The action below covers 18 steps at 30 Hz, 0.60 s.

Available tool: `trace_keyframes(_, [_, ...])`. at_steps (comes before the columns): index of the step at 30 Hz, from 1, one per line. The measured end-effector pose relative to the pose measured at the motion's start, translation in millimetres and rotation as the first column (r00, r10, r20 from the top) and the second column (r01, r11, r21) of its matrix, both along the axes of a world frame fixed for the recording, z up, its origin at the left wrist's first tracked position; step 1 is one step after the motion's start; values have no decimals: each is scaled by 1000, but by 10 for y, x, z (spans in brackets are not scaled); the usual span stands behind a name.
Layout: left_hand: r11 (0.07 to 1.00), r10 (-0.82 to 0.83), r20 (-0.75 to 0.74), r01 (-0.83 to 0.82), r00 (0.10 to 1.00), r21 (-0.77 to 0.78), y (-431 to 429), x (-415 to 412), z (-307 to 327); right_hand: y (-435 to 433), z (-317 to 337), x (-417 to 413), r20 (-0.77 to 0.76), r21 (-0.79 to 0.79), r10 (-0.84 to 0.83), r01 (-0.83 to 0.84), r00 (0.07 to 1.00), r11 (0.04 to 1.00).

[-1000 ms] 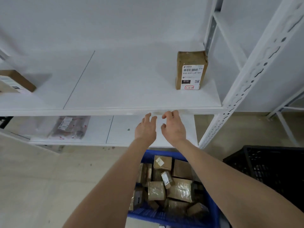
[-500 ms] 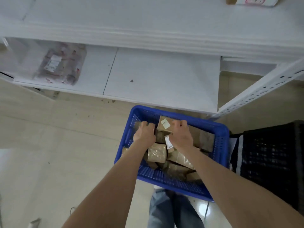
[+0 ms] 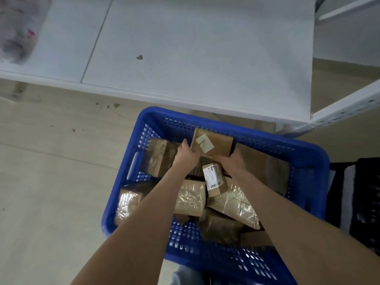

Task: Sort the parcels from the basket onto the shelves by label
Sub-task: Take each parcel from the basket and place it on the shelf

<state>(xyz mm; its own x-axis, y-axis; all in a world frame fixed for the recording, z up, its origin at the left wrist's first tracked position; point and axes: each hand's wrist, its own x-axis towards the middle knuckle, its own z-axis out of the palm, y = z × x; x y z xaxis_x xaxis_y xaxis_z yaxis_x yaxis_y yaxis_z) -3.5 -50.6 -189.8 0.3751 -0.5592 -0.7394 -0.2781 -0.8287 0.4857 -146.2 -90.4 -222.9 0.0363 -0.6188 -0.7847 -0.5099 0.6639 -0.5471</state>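
— Which one have you got hold of?

— Looking down from my head: the brown parcel [image 3: 213,145] at the far end of the blue basket [image 3: 308,173], lying on top of the others. Its long side runs left to right, and it sits between my hands, so neither is nearer. My left hand [image 3: 183,155] holds its left edge. My right hand [image 3: 232,161] grips the near right corner, fingers curled onto it.

— Can you read the label?

— No. The top shows only a pale patch with no writing I can make out. A smaller parcel [image 3: 213,177] just on the near side has a white barcode label, but the print is too small to read. I reckon mine needs turning over before I pick a shelf [image 3: 185,48].
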Motion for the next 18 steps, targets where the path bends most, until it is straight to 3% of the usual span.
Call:
trace_keyframes(5, [995,98,-127,-98,987,7,-122,-10,-327,-109,-117,98,74,65,-88,83,993,994])
trace_keyframes(8, [958,285,-220,-286,933,31,-41,-16,-185,-96,31,127,111,75,-141,134,984,988])
trace_keyframes(12, [909,408,-203,-417,890,-5,142,24,352,-46,572,100,157,118,-236,219,959,969])
trace_keyframes(15, [872,472,-175,-487,864,-54,268,53,958,-31,1157,108,209,252,-429,376,879,892])
trace_keyframes(18, [810,557,-207,-581,804,-76,403,79,1624,9,1800,137,219,304,-486,414,846,858])
